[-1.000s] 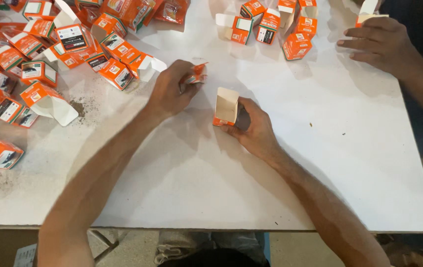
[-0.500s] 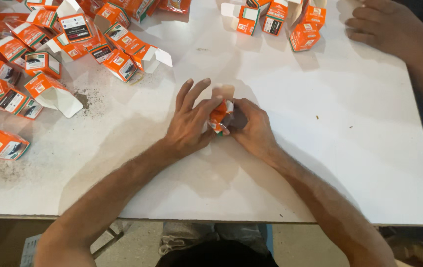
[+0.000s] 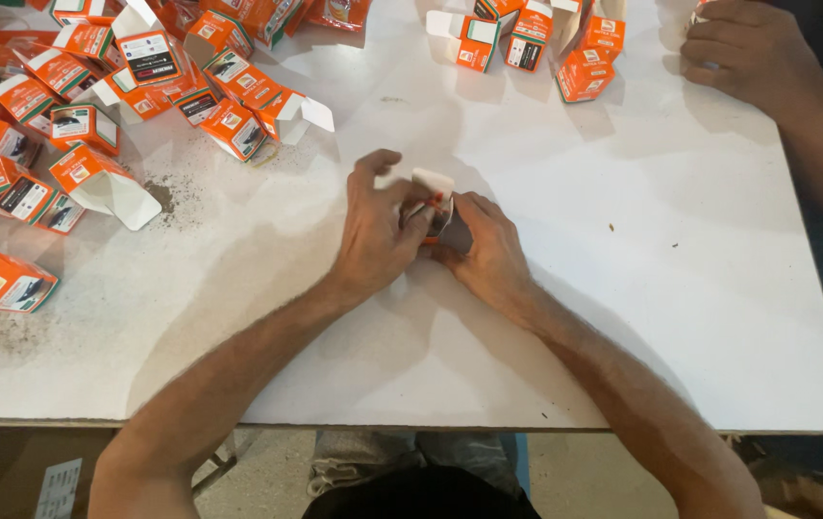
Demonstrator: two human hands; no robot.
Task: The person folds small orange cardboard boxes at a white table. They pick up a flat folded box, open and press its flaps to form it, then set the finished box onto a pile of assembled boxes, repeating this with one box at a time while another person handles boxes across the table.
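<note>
A small orange and white carton [image 3: 433, 188] with its top flap up stands on the white table [image 3: 623, 288] at the middle. My left hand [image 3: 373, 231] and my right hand [image 3: 485, 248] close around it from either side, fingers pressed on its walls. A small orange item shows between my left fingertips at the carton's mouth. Most of the carton is hidden by my fingers.
Several orange cartons lie heaped at the far left [image 3: 85, 106], some with open flaps. Another cluster of cartons [image 3: 546, 43] stands at the far middle. Another person's hand [image 3: 748, 53] rests at the far right corner. Dark crumbs [image 3: 166, 197] dust the table's left.
My left hand, which held a small orange item apart from the carton, has come in against it. Both hands now grip the carton together.
</note>
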